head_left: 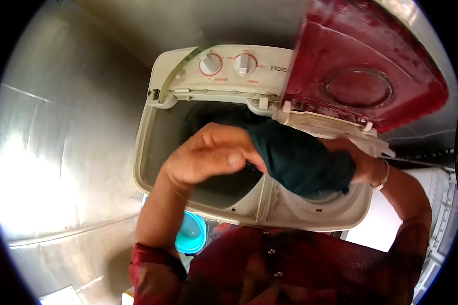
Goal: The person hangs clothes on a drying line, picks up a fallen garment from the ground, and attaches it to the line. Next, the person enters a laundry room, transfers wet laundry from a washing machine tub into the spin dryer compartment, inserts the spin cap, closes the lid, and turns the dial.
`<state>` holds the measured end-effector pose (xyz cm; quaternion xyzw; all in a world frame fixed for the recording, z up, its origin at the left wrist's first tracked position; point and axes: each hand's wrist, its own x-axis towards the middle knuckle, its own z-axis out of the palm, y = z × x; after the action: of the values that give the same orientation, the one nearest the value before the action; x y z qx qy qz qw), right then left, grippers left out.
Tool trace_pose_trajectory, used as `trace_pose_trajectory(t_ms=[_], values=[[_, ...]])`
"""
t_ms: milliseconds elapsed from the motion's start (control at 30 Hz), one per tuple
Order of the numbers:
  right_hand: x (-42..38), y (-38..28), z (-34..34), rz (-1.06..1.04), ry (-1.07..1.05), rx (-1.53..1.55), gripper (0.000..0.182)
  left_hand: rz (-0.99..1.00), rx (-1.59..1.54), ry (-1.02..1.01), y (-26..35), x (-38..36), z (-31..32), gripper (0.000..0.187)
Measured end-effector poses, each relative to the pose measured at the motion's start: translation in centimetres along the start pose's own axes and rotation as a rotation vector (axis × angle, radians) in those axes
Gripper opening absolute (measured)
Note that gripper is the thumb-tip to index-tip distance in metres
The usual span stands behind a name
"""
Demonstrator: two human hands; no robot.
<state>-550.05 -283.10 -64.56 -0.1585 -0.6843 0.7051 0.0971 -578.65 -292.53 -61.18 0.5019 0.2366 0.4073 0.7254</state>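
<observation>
A bunched dark green cloth (300,157) is stretched between my two hands, above the open twin-tub washing machine (201,207). My left hand (208,155) is over the wash tub (160,137), its fingers curled at the cloth's left end and partly covered by it. Around the right end, my right hand (360,165) is closed; it is blurred and its fingertips are behind the fabric. More dark fabric (213,114) shows inside the wash tub. Below the cloth lies the round spin tub opening (320,201), partly hidden.
The dark red lid (359,66) stands raised at the back right. Two dials (210,64) sit on the control panel (188,79). A blue bucket (191,233) is on the floor in front of the machine. A metallic-looking wall (71,137) rises on the left.
</observation>
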Motion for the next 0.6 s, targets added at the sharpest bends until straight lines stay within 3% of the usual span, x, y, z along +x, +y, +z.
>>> trace_pose_trajectory(t_ms=[67, 100, 133, 167, 300, 367, 400, 500, 567, 600], values=[[-0.6, 1.8, -0.9, -0.02, -0.003, -0.11, 0.035, -0.382, 0.486, 0.429, -6.6, -1.9, -5.9, 0.064], [-0.4, 1.8, -1.1, -0.108, -0.09, -0.253, 0.034, -0.395, 0.47, 0.43, -10.4, -3.0, -7.7, 0.064], [-0.2, 1.5, -1.4, -0.201, -0.173, -0.408, 0.033, -0.235, 0.963, 0.387, -14.0, -3.6, -9.3, 0.07], [-0.1, 1.1, -1.0, -0.153, -0.134, -0.322, 0.025, -0.053, 1.44, 0.324, -16.7, -3.9, -10.1, 0.077], [0.2, 0.7, -0.6, -0.12, -0.163, -0.343, 0.02, -0.127, 1.475, 0.239, -22.4, -1.1, -10.2, 0.087], [0.3, 0.9, -0.8, -0.165, -0.19, -0.416, 0.028, -0.07, 1.387, 0.645, -24.1, 0.2, -10.6, 0.088], [0.4, 0.8, -0.9, -0.159, -0.186, -0.414, 0.028, -0.07, 1.382, 0.639, -24.1, 0.5, -11.2, 0.088], [1.0, 0.3, -0.5, -0.179, -0.222, -0.42, 0.018, -0.111, 1.298, 0.49, -24.2, 0.3, -12.6, 0.075], [1.3, -0.1, -0.3, -0.179, -0.243, -0.508, 0.026, -0.26, 1.165, 0.416, -25.2, 0.1, -13.2, 0.043], [1.6, -0.4, -0.4, -0.186, -0.233, -0.521, 0.026, -0.246, 1.177, 0.411, -24.3, -0.2, -12.9, 0.043]])
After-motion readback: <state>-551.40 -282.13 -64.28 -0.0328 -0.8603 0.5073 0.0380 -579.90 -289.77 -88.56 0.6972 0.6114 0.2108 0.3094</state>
